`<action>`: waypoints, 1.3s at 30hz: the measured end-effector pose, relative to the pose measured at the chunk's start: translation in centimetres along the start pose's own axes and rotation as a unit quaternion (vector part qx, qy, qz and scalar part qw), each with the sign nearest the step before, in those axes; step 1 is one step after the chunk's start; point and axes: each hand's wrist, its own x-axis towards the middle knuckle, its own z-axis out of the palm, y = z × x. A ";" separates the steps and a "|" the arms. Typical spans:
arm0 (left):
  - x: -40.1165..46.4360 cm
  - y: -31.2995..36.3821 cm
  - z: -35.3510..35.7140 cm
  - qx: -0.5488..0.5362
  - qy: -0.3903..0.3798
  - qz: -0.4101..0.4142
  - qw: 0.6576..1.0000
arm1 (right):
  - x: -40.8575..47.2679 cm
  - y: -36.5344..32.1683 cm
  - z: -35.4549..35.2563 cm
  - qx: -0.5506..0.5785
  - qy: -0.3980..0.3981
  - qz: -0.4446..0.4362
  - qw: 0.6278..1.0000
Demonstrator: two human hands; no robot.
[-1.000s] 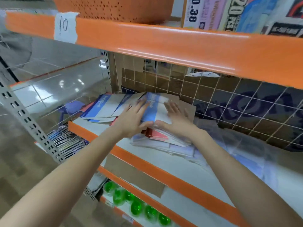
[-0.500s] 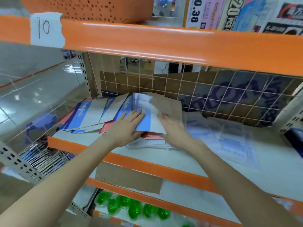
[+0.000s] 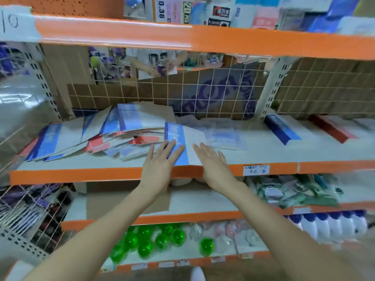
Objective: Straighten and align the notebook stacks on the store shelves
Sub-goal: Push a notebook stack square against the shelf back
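Notebook (image 3: 183,147) at shelf edge; left hand (image 3: 160,167), right hand (image 3: 212,161) flat, fingers spread.

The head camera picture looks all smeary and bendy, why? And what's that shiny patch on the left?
In the head view, motion blur smears the notebooks, the left hand and right hand; the wide lens bows the orange shelf edge; the shiny patch is ceiling light glaring off the floor; the green bottles below look soft too.
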 end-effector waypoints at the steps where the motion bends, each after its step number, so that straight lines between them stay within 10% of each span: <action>1: 0.1 1.3 0.1 -0.006 -0.002 0.010 1.000 | -1.0 1.0 -0.3 -0.002 0.008 0.013 1.000; 23: 11.7 35.6 2.7 -0.076 0.039 0.125 0.988 | -13.6 34.6 -6.2 -0.040 0.104 0.134 0.985; 39: 24.8 39.4 9.2 -0.054 0.006 0.050 0.997 | -1.7 46.6 -6.1 -0.092 0.071 0.116 0.986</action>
